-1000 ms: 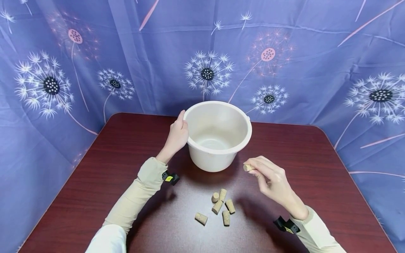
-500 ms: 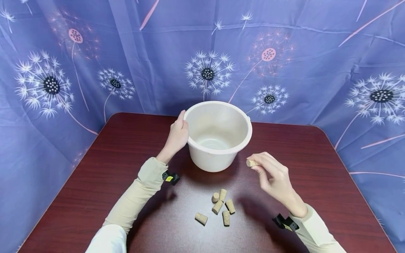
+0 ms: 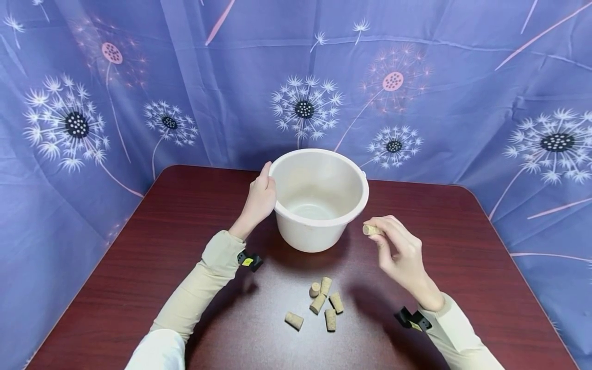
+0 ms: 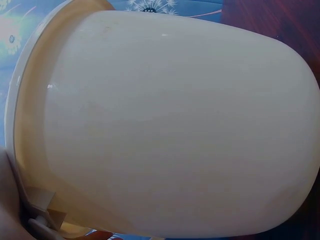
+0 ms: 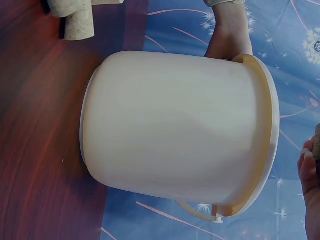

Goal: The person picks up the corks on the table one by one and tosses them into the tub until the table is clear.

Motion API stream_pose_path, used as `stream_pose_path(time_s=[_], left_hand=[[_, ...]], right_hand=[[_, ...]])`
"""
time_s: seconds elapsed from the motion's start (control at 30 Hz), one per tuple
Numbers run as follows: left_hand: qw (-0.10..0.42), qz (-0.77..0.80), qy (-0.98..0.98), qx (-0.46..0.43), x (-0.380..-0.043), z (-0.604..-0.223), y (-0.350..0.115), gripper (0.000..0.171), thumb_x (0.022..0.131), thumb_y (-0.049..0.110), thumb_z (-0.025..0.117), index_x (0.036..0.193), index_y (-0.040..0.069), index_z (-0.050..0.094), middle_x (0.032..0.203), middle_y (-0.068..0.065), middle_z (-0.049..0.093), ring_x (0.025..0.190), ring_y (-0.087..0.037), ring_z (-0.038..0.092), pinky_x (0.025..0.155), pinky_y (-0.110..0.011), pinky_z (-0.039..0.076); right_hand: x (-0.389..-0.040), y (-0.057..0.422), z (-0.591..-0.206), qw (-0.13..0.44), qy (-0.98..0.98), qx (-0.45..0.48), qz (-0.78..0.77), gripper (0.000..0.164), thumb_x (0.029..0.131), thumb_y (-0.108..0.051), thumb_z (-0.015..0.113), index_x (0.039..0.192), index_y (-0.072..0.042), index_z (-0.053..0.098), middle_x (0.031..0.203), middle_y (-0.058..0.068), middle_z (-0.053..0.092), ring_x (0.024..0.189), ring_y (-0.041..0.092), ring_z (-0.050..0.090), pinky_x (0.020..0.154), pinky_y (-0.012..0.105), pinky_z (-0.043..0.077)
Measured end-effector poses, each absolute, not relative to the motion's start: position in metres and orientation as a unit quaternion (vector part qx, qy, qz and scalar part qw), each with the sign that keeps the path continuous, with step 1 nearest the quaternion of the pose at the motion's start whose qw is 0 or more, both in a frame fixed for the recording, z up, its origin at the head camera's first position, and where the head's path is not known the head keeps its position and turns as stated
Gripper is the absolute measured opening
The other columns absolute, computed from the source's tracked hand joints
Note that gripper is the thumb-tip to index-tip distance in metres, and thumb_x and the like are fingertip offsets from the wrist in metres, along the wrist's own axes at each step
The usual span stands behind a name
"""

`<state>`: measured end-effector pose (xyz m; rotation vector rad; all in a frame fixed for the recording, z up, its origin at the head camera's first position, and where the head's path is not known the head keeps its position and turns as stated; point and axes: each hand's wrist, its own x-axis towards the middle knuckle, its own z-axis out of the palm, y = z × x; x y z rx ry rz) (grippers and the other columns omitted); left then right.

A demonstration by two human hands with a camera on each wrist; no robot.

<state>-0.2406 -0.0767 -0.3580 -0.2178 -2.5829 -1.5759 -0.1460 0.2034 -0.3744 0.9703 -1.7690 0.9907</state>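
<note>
A white plastic bucket stands on the table, its inner floor visible from above with nothing on it. My left hand grips the rim on its left side; the left wrist view is mostly filled by the bucket's wall. To the right of the bucket, raised off the table, my right hand pinches a cork between thumb and fingers. Several more corks lie in a loose group in front of the bucket, one of them upright, another cork apart at the left.
The dark red wooden table has rounded far corners. Behind and beside it hangs a blue curtain with a dandelion print. In the right wrist view a thin bucket handle hangs behind the bucket.
My right hand has risen slightly and shifted a little to the right and away from me, still holding the cork. The left hand, the bucket and the loose corks have stayed put.
</note>
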Motion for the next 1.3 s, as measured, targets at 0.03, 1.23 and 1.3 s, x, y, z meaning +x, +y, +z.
stream_pose_path(time_s=[0.03,1.23,1.3], left_hand=[[0.055,-0.518,-0.850,-0.072,-0.241,-0.358,-0.077,0.052,0.102,0.012,0.026,0.154,0.004,0.022,0.154,-0.019,0.034,0.140,-0.030,0.038,0.113,-0.043,0.035],[0.053,-0.519,-0.851,-0.067,-0.241,-0.358,-0.076,0.053,0.102,0.013,0.026,0.154,0.005,0.022,0.153,-0.020,0.036,0.139,-0.030,0.039,0.113,-0.043,0.035],[0.055,-0.518,-0.851,-0.066,-0.241,-0.358,-0.076,0.053,0.102,0.013,0.026,0.153,0.005,0.023,0.153,-0.020,0.036,0.139,-0.030,0.040,0.113,-0.043,0.035]], right_hand=[[-0.147,0.203,-0.374,0.432,-0.711,0.387,0.398,0.028,0.096,-0.013,0.058,0.092,0.014,0.067,0.081,0.017,0.066,0.082,0.013,0.059,0.078,0.014,0.046],[-0.168,0.190,-0.356,0.449,-0.725,0.313,0.419,0.020,0.089,-0.007,0.065,0.103,0.006,0.070,0.093,0.019,0.069,0.083,0.011,0.060,0.082,0.016,0.046],[-0.168,0.189,-0.355,0.447,-0.731,0.303,0.417,0.020,0.086,-0.002,0.067,0.104,0.005,0.071,0.094,0.019,0.069,0.083,0.012,0.060,0.082,0.016,0.046]])
